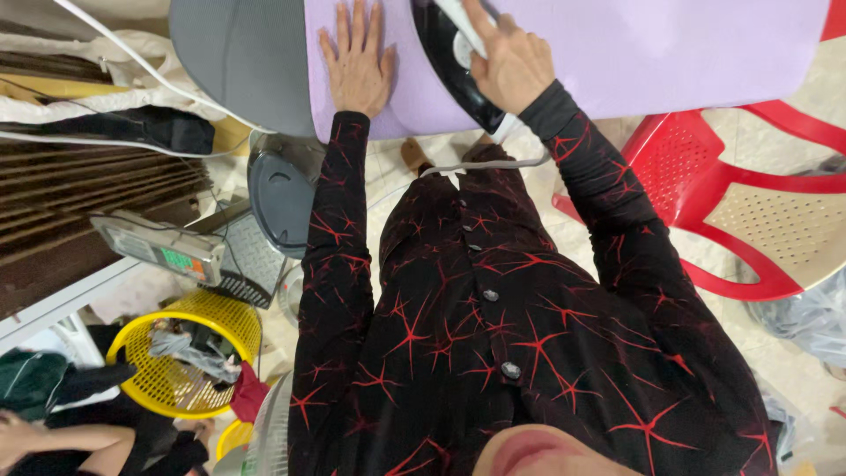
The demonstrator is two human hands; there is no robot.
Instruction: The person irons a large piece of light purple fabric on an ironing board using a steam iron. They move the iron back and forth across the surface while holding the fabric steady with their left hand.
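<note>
At the top of the frame, the right hand point(511, 62) grips the iron point(449, 66) mid-pass while the left hand point(357, 62) lies open, flattening the lilac cloth point(670, 53).

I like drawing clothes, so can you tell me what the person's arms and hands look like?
Both arms wear long, snug black sleeves covered in thin red lines that branch like cracks or little starbursts. The left sleeve and right sleeve match the buttoned shirt front, which has round grey buttons. Each sleeve ends at the wrist. The left hand and right hand are bare, with no gloves, rings or watch visible.
</note>
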